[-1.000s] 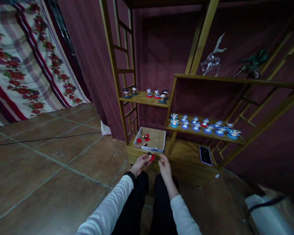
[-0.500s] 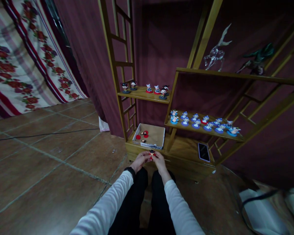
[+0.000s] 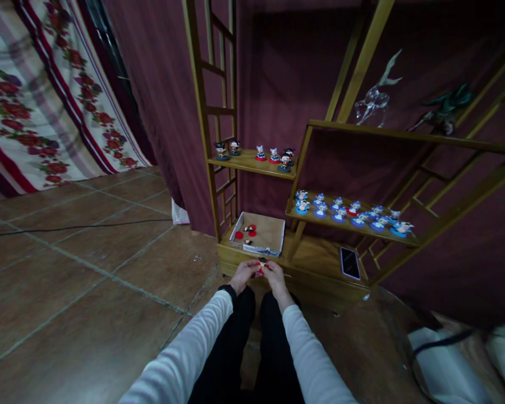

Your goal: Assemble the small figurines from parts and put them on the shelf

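Note:
A small figurine (image 3: 262,262) with black hair and a red lower part is pinched between my two hands, just in front of the low cabinet. My left hand (image 3: 244,274) grips it from the left, fingers closed. From the right my right hand (image 3: 275,276) closes on the same figurine. Beyond them, on the cabinet top, stands a shallow cardboard box (image 3: 269,227). Inside it lie dark-haired figurine pieces (image 3: 249,229) and round red bases (image 3: 239,235), toward its left side.
The upper left shelf (image 3: 252,164) bears several figurines, and the right shelf (image 3: 340,219) has two rows of them. A phone (image 3: 350,262) lies on the cabinet. Above stand a clear deer ornament (image 3: 372,106) and a dark green figure (image 3: 444,109). A cable (image 3: 88,228) crosses the floor.
The view has shifted slightly, so the shelves appear a little farther right. Both hands still hold the figurine in nearly the same place.

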Tool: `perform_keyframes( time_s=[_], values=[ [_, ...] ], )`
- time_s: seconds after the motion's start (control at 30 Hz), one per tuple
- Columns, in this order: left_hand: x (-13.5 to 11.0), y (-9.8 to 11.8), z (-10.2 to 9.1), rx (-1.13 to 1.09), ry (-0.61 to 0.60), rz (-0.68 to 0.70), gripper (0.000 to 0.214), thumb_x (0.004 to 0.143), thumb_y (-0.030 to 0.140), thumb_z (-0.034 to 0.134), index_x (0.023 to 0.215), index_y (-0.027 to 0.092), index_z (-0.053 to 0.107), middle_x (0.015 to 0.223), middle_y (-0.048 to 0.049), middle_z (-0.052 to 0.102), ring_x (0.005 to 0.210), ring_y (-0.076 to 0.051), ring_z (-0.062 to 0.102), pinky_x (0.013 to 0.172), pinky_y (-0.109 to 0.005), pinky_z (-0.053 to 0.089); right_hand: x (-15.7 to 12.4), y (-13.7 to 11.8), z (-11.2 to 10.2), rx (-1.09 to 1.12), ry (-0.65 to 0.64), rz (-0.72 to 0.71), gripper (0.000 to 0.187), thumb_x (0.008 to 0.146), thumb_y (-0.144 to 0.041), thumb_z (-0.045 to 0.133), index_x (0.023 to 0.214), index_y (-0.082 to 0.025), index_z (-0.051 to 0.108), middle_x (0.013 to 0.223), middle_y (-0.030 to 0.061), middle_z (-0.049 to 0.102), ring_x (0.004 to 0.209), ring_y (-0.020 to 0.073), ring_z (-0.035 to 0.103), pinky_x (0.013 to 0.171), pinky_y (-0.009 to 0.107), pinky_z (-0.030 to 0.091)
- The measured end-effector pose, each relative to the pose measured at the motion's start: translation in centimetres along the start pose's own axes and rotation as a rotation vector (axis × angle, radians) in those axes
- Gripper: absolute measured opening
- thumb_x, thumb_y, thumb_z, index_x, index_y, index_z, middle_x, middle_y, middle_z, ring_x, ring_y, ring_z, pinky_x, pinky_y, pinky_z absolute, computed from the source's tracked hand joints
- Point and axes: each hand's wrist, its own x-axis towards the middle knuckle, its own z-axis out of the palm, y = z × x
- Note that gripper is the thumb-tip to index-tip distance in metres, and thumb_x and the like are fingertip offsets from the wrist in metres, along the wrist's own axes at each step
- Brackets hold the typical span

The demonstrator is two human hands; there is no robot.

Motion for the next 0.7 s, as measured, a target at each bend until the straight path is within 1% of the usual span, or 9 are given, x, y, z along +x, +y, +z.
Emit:
perform_keyframes(
  time_s=[0.1,0.2,0.3,0.53,0.7],
  values=[
    [0.0,-0.2,0.3,-0.003,0.022,0.031,0.031,0.057,0.021,0.075,0.084,0.011,0.064,0.069,-0.0038,0.066,0.054,-0.009,0.058,0.061,-0.023,0.045,0.0,-0.1,0.0,0.076,0.027,0.036,0.029,0.049,-0.037,0.072,0.066,-0.018,0.060,0.062,-0.0001,0.065,0.055,0.0147,0.059,0.056,0.029,0.049],
    [-0.1,-0.3,0.5,0.015,0.011,0.064,0.035,0.056,0.020,0.075,0.088,0.011,0.065,0.067,-0.0035,0.066,0.053,-0.010,0.058,0.059,-0.022,0.045,-0.1,0.1,-0.1,0.103,0.013,0.058,0.029,0.049,-0.037,0.072,0.066,-0.018,0.059,0.065,0.0007,0.065,0.056,0.0147,0.059,0.057,0.030,0.050],
    [-0.5,-0.2,0.7,0.035,-0.012,0.095,0.029,0.058,0.020,0.073,0.084,0.010,0.067,0.067,-0.0040,0.067,0.052,-0.009,0.057,0.058,-0.021,0.044,0.0,0.2,-0.1,0.112,-0.002,0.065,0.026,0.051,-0.035,0.072,0.066,-0.018,0.059,0.064,0.0004,0.065,0.056,0.0143,0.059,0.057,0.030,0.050],
    [-1.0,-0.5,0.9,0.046,0.038,0.175,0.017,0.061,0.021,0.070,0.073,0.009,0.066,0.064,-0.0046,0.066,0.051,-0.010,0.056,0.056,-0.022,0.045,-0.2,0.3,0.1,0.086,-0.045,0.064,0.023,0.052,-0.033,0.070,0.064,-0.017,0.059,0.063,-0.0001,0.064,0.056,0.0135,0.059,0.058,0.030,0.050],
    [-0.6,-1.4,1.0,0.066,0.130,0.221,0.014,0.064,0.017,0.067,0.076,0.010,0.065,0.066,-0.0052,0.066,0.054,-0.011,0.057,0.058,-0.023,0.046,-0.2,0.6,0.0,0.133,-0.047,0.079,0.024,0.049,-0.030,0.073,0.064,-0.018,0.058,0.065,-0.0008,0.064,0.058,0.0128,0.059,0.059,0.028,0.049]
  ],
)
